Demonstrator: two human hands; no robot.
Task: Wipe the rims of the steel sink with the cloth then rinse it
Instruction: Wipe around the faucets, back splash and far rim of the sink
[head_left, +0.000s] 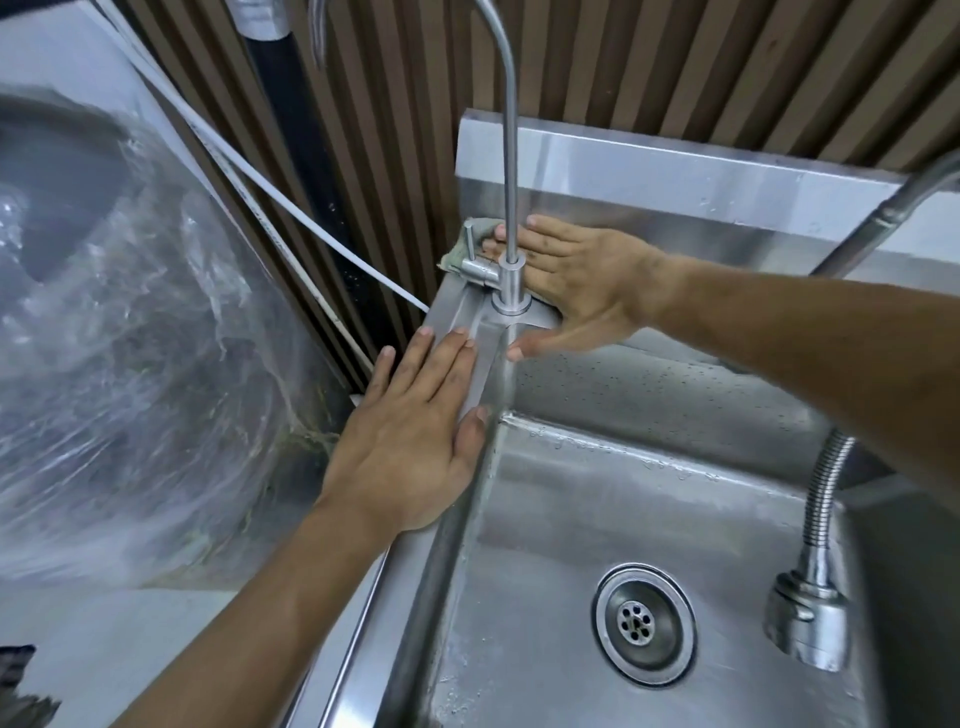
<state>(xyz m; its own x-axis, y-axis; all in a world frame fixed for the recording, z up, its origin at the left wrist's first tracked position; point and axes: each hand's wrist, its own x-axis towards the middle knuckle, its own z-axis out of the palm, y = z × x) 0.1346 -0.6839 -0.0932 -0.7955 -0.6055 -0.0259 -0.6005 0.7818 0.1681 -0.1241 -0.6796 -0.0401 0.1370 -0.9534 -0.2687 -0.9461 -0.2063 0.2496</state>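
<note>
The steel sink (550, 525) fills the lower right, its left rim (457, 499) running toward me. My left hand (410, 441) lies flat on that left rim, fingers spread and holding nothing. My right hand (576, 286) presses flat on a grey-green cloth (462, 249) at the back-left corner of the rim, behind the thin gooseneck tap (509, 208). Most of the cloth is hidden under the hand and the tap's lever. Water drops cover the basin walls.
A flexible spray tap (815, 597) hangs over the basin at right, above the drain (644, 623). The steel backsplash (675, 171) meets a wooden slatted wall. A white hose (291, 208) and clear plastic wrapping (130, 364) lie left of the sink.
</note>
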